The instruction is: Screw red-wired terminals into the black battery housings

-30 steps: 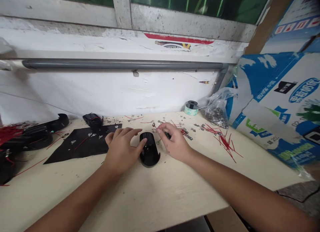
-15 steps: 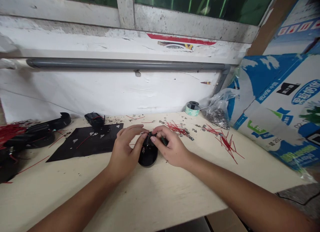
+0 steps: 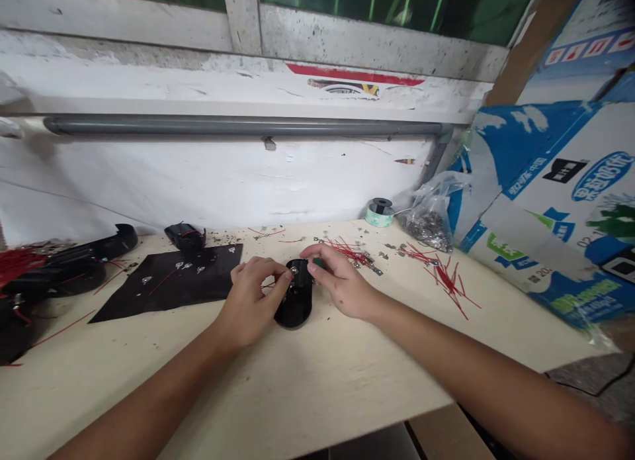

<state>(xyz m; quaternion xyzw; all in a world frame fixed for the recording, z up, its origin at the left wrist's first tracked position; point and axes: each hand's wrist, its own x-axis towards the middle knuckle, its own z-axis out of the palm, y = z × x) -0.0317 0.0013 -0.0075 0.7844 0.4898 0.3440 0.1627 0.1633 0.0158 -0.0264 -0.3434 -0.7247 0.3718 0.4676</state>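
A small black plastic housing (image 3: 296,301) stands on the pale table (image 3: 317,380) between my hands. My left hand (image 3: 251,301) curls round its left side, thumb and forefinger pinching at a small metal piece (image 3: 294,271) on the housing's top. My right hand (image 3: 337,284) is closed at the housing's right top edge, with a small dark green thing showing between its fingers; I cannot make out what it is.
A black sheet (image 3: 173,281) with small metal parts lies to the left. More black housings (image 3: 74,265) and red wires sit at far left. Red wires (image 3: 446,278) and metal bits scatter to the right. A solder spool (image 3: 380,213), a plastic bag (image 3: 431,212) and cardboard boxes (image 3: 550,202) stand at the back right.
My right hand came from the scattered parts to the top of the housing. My left hand went from resting flat beside it to pinching at its top. The housing shifted slightly.
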